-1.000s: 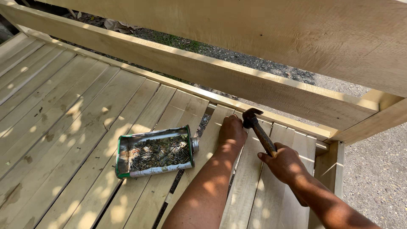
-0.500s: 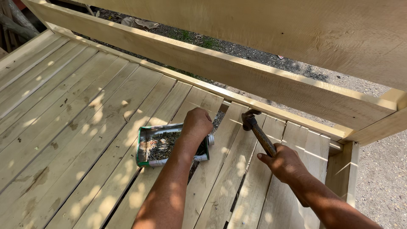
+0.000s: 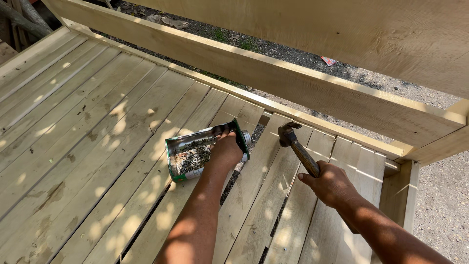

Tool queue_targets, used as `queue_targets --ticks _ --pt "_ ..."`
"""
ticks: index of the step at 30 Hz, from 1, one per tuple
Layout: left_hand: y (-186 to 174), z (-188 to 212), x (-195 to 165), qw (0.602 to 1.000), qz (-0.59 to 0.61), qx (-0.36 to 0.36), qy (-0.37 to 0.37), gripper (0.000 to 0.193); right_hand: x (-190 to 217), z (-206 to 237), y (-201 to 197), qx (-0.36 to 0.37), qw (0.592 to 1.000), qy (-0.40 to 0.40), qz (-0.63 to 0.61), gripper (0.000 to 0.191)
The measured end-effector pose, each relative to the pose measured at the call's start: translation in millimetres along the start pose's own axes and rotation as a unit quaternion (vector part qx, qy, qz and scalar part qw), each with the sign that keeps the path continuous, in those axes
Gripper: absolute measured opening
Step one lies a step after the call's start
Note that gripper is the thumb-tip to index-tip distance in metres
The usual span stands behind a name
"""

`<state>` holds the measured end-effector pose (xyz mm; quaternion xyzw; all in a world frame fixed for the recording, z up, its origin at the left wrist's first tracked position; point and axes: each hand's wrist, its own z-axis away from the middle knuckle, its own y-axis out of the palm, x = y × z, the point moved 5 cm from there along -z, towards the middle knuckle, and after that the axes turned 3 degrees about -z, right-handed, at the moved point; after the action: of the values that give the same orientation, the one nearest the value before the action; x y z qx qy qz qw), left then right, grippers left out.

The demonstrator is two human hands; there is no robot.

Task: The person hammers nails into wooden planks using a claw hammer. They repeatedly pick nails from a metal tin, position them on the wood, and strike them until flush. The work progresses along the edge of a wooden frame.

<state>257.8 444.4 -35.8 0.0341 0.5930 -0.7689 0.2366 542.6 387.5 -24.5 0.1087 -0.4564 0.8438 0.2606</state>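
Item one: left hand [image 3: 225, 150], at centre frame, fingers curled over the near side of a cut-open green metal can [image 3: 205, 150] and closed on its wall; the forearm ran down to the bottom edge of the frame. The can lay on its side, slightly tipped, on the pale plank deck [image 3: 88, 132], its opened face turned up and to the left, and held a heap of loose nails [image 3: 191, 155]. A round cap or spout showed at its right end, just beside a dark gap between planks. Item two: right hand [image 3: 331, 183], right of centre, fingers wrapped tight round the wooden handle of a claw hammer [image 3: 297, 147]; the dark steel head sat at the upper end of the handle, raised a little above the planks, to the right of the can and apart from it. Item three: deck of unpainted softwood boards running from lower left to upper right, dappled with sunlight and leaf shadow, with several open gaps between boards near the hands. Item four: a long timber rail [image 3: 273, 80] crossing the frame diagonally beyond the deck, and a broad board [image 3: 371, 34] above it at upper right. Item five: gravel ground [image 3: 442, 205] at the right edge, with a small red scrap [image 3: 328, 60] lying between the timbers at the top.
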Motion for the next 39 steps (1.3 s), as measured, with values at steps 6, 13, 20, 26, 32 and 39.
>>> queue_targets --ticks 6,13,20,26,32,39 --pt "6 -12 15 1.000 -0.005 -0.021 -0.015 0.035 -10 -6 -1 -0.007 1.000 0.007 0.016 0.046" --pt "4 -22 57 0.975 0.150 -0.162 -0.038 0.012 -22 -6 -8 -0.014 1.000 0.004 -0.013 0.044" --pt "3 -14 48 0.944 0.108 -0.304 0.067 0.013 -32 -18 -4 -0.019 1.000 -0.014 -0.005 0.044" --pt "1 -4 42 0.951 0.129 -0.275 0.058 0.015 -40 -20 -7 -0.040 0.998 -0.044 -0.014 0.047" --pt "-2 -1 39 0.954 0.178 -0.239 0.030 0.014 -38 -8 -12 -0.032 0.997 -0.007 -0.077 0.045" --pt "-4 1 37 0.950 0.165 -0.261 0.048 0.017 -29 -3 -13 -0.040 0.996 -0.007 -0.081 0.048"
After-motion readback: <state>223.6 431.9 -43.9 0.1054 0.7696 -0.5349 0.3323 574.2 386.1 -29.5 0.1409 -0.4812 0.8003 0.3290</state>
